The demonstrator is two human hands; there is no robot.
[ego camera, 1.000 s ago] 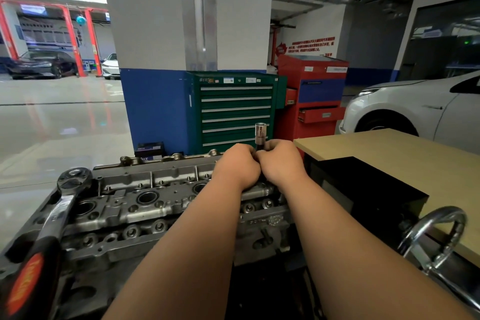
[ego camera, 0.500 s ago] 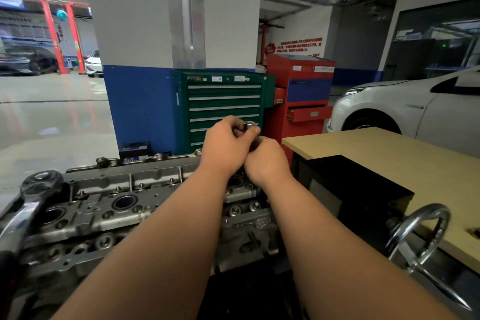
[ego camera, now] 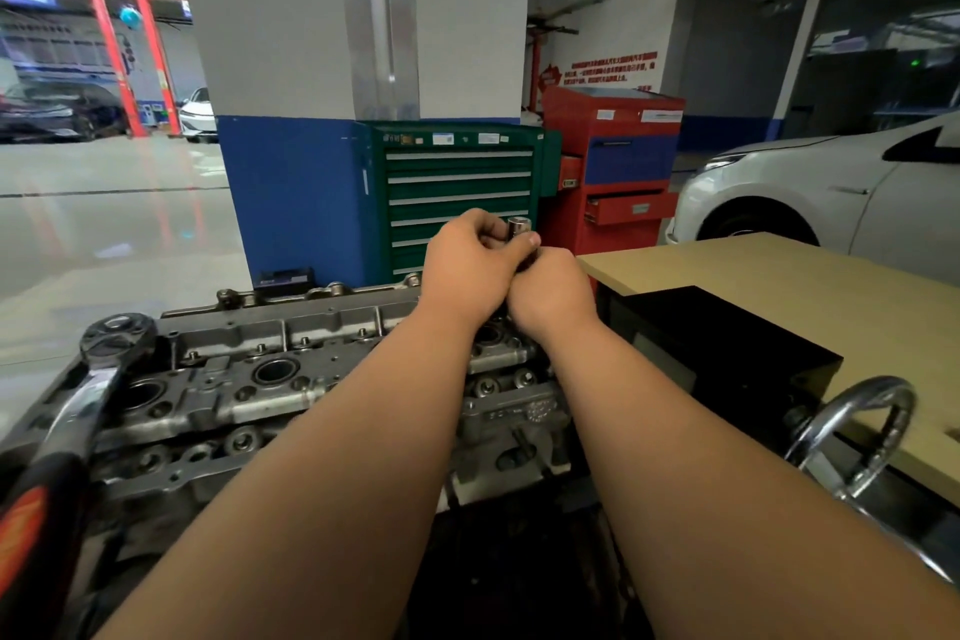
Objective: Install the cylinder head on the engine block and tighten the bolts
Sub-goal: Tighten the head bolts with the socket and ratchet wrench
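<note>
The grey cylinder head lies across the lower left, seated on the engine block. Above its far right end, both my hands meet around an upright chrome socket extension. My left hand pinches the tool near its top with thumb and fingers. My right hand grips the shaft just below; the lower part of the tool is hidden by my hands. A large ratchet wrench with a black and orange handle lies on the head's left end.
A wooden bench with a black box stands at the right, a chrome handwheel below it. Behind the engine are a green tool cabinet, a red cabinet and a pillar. A white car is parked at the far right.
My left hand rose from beside the right hand to the tool's top, covering most of the socket end. The view shifted slightly, moving the engine left and then back.
</note>
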